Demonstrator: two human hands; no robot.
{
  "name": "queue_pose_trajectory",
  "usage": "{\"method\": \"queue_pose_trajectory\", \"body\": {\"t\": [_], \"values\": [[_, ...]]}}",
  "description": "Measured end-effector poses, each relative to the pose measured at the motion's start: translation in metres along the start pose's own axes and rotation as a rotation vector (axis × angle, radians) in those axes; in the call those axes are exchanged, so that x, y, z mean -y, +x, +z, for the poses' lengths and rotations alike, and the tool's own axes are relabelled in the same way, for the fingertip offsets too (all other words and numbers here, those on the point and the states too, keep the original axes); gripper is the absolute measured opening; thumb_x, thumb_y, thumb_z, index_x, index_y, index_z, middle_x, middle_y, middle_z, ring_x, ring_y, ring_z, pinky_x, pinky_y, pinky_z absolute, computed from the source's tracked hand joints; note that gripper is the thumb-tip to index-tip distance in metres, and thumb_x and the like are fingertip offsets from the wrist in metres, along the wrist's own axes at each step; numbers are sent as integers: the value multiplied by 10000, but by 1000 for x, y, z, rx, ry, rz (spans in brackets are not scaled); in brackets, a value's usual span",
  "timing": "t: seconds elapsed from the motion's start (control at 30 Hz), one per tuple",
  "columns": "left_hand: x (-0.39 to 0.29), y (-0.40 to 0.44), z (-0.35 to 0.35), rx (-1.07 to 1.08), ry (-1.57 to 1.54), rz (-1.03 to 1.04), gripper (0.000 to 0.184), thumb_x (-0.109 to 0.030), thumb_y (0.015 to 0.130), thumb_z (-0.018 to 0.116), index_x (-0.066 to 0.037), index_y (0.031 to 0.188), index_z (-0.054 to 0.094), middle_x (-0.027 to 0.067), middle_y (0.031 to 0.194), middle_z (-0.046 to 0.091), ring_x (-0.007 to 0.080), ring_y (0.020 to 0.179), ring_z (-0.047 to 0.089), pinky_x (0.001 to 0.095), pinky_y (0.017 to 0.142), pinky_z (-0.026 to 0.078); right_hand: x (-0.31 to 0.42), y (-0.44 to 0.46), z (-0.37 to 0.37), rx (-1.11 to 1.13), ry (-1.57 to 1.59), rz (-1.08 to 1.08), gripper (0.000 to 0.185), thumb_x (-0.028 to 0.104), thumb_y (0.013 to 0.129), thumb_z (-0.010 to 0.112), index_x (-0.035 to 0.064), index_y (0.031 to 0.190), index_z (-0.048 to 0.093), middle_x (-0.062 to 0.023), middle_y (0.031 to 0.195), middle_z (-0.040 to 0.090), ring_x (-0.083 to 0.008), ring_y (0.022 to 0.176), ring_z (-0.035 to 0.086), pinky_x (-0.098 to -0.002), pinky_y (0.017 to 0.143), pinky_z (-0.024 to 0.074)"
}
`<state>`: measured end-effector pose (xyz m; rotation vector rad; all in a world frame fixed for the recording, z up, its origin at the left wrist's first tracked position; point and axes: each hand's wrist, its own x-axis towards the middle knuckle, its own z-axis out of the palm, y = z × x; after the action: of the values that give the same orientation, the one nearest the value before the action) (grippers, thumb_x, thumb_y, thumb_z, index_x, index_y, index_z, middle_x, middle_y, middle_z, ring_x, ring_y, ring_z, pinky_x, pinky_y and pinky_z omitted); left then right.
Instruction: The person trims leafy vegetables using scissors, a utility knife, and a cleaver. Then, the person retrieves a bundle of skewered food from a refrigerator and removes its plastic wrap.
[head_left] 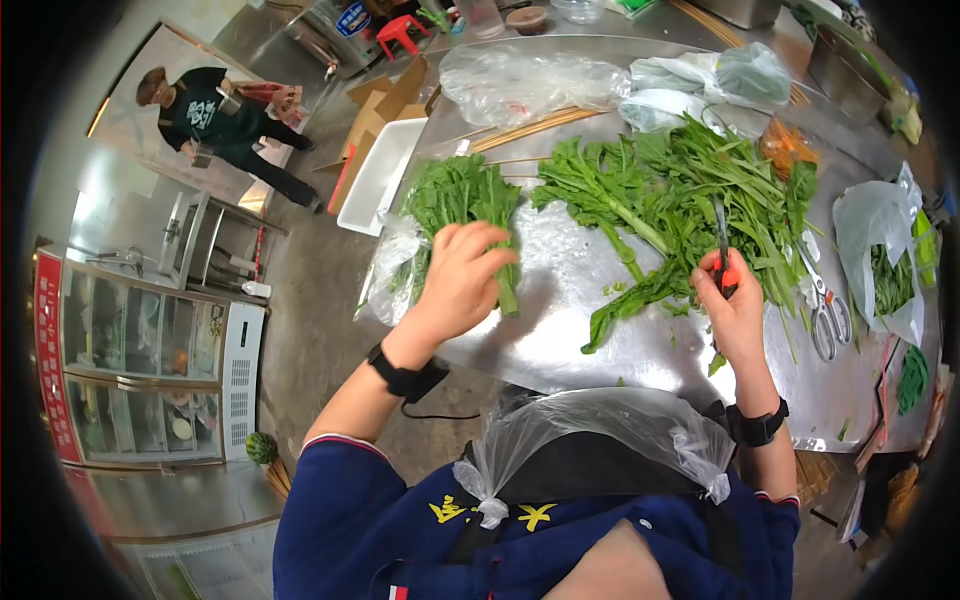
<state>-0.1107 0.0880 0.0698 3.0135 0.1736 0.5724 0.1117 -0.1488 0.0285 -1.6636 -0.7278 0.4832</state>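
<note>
My left hand (pixel 465 275) is at the left edge of the metal table, its fingers apart and slightly curved over the stems of a bunch of leafy greens (pixel 455 195). I cannot tell whether the fingertips touch the stems. That bunch lies partly on a clear plastic bag (pixel 395 265). In my right hand (pixel 735 305) is a knife (pixel 721 225) with a red and black handle, its dark blade pointing away from me. Just beyond the blade spreads a large heap of leafy greens (pixel 690 185). To its right lie scissors (pixel 828 310) with pale handles.
Clear plastic bags (pixel 530 85) and wooden skewers (pixel 540 128) lie along the table's far side. A bag of greens (pixel 885 265) sits at the right. Beside the table's left edge is a white tray (pixel 385 175). Another person (pixel 215 125) stands farther off, left.
</note>
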Motion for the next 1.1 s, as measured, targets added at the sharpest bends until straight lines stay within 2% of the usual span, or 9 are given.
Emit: {"method": "queue_pose_trajectory", "body": {"t": [0.13, 0.27, 0.47, 0.53, 0.6, 0.67, 0.8, 0.97, 1.1], "values": [[-28, 70, 56, -53, -255, 98, 256, 32, 670, 537, -65, 897, 605, 74, 920, 584, 265, 934, 522, 376, 808, 382, 0, 2, 3, -7, 122, 2, 94, 78, 825, 610, 46, 853, 526, 26, 695, 515, -55, 628, 459, -214, 587, 401], [-29, 113, 127, -69, -79, 153, 213, -41, 713, 555, -76, 914, 614, 61, 923, 577, 244, 959, 511, 361, 840, 370, 0, -7, -9, -14, 10, 20, 111, 88, 819, 616, 37, 864, 529, 10, 722, 547, -58, 649, 474, -217, 610, 415], [-13, 128, 109, 115, 78, 193, 194, -108, 701, 640, -94, 887, 587, 57, 942, 564, 224, 981, 494, 363, 899, 325, -19, -11, -32, -139, 135, 50, 96, 61, 816, 609, 41, 858, 525, 26, 692, 514, -52, 626, 447, -209, 586, 394], [-12, 129, 77, -188, -36, 74, 213, -81, 692, 656, -78, 890, 577, 82, 961, 569, 257, 975, 509, 381, 889, 354, -14, -9, -33, -153, 143, 27, 88, 51, 819, 603, 40, 855, 523, 31, 685, 498, -50, 617, 439, -208, 572, 383], [3, 129, 54, -329, -369, -151, 200, -63, 787, 619, -41, 973, 549, 104, 1028, 600, 242, 934, 564, 372, 831, 440, -8, -6, -31, -153, 182, 26, 86, 48, 822, 598, 34, 857, 521, 29, 687, 503, -50, 617, 445, -208, 574, 385], [14, 132, 21, -249, -1101, -400, 195, -87, 845, 590, -9, 1015, 534, 113, 1061, 601, 193, 968, 565, 320, 856, 442, 1, -1, -24, -117, 183, 20, 82, 46, 826, 591, 30, 860, 519, 28, 687, 504, -50, 617, 449, -206, 578, 385], [10, 120, -10, -262, -1799, -423, 275, -83, 866, 538, 14, 1120, 497, 158, 1085, 584, 235, 974, 585, 368, 878, 471, 13, 3, -11, -38, 142, -19, 88, 53, 825, 593, 34, 865, 518, 27, 691, 505, -48, 622, 448, -202, 586, 385], [-12, 83, 7, -102, -1984, -409, 343, -151, 886, 515, -25, 1203, 477, 94, 950, 604, 228, 898, 591, 397, 826, 491, 2, -4, -1, 62, 136, -55, 102, 41, 825, 584, 29, 846, 485, 18, 736, 484, -55, 661, 433, -204, 595, 382], [-45, 48, 37, -102, -1971, -631, 336, -255, 943, 462, -28, 1188, 498, 40, 847, 563, 136, 760, 556, 294, 712, 500, -6, -11, 11, 96, 117, -37, 98, 39, 829, 585, 43, 865, 494, 13, 734, 495, -61, 631, 463, -205, 565, 405]]}}
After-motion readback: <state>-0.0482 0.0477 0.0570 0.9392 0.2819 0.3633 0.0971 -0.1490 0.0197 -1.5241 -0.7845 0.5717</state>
